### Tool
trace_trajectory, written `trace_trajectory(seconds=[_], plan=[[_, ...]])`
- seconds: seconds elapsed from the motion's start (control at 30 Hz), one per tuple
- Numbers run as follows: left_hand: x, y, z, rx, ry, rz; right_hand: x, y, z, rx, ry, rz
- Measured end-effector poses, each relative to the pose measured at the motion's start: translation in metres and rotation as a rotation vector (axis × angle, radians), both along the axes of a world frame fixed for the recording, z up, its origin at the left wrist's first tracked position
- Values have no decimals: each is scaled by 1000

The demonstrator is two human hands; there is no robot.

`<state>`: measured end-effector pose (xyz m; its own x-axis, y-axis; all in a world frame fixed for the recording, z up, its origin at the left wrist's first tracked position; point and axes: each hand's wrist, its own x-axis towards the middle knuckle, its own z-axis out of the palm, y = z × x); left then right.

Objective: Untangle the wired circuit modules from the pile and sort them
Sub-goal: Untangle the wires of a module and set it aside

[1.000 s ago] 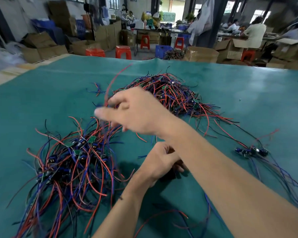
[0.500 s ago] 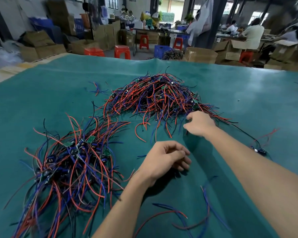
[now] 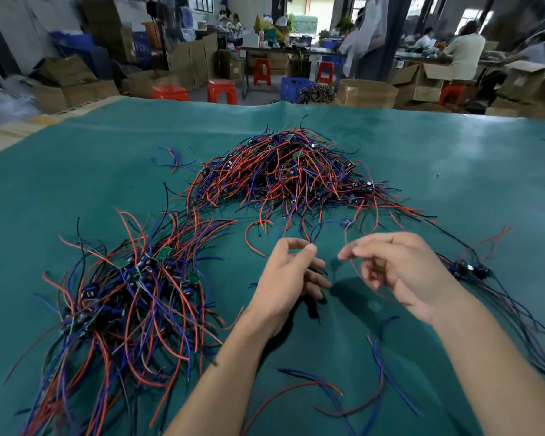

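Both hands pinch thin wires, it seems: left hand (image 3: 288,278), right hand (image 3: 403,272), over bare green mat (image 3: 453,184) between piles

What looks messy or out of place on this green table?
Mostly the far pile, a dense knot of red, blue and black leads. A few loose wires lie apart near the wrists, and one small cluster sits alone at right.

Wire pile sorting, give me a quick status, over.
Left hand pinching a thin wire. Right hand curled on a red wire. Tangled pile ahead, sorted heap at left. Nothing between the hands and the pile.
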<state>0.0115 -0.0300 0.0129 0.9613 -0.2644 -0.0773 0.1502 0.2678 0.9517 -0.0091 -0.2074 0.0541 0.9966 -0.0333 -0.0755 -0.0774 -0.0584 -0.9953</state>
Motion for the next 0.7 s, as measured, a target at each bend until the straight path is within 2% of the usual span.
trace_trajectory(seconds=[0.07,0.17,0.33,0.7], plan=[[3,1,-4,35,-24,1,-10,3,-5,79,17,50],[2,0,-9,101,-109,22,-13,7,-7,86,4,135],[4,2,-11,68,-139,129,-15,5,-6,67,-63,191],[1,8,-6,48,-148,-127,-15,9,-9,-91,-195,90]])
